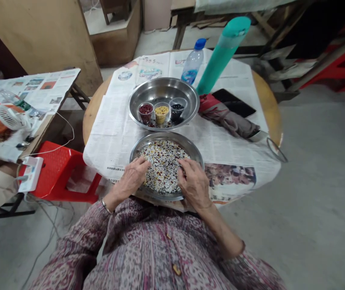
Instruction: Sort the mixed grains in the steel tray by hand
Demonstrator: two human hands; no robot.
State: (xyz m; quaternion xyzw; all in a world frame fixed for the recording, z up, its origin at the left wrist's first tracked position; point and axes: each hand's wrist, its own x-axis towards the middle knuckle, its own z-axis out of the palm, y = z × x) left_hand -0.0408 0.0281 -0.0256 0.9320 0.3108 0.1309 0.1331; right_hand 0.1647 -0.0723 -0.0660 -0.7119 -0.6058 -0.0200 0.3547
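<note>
A shallow steel tray (196, 148) holds a spread of mixed grains (164, 169), mostly white, with black, yellow and dark red ones among them. My left hand (134, 174) reaches over its left side, the thumb and fingers drawn together at the grains. Across from it, my right hand (194, 183) bends its fingers into a pinch at the right side. Whatever either pinch holds is too small to make out. Just behind is a deeper steel basin (164, 88) with three clear cups: dark red beans (146, 112), yellow kernels (161, 114) and black beans (177, 110). A few loose grains lie beside the cups.
Newspaper covers the round table (102, 133). Behind the basin stand a water bottle (192, 62) and a tilted teal bottle (223, 55). To the right lie a folded umbrella (228, 117) and a dark phone (235, 103). A red stool (60, 169) with a power strip (31, 174) stands left.
</note>
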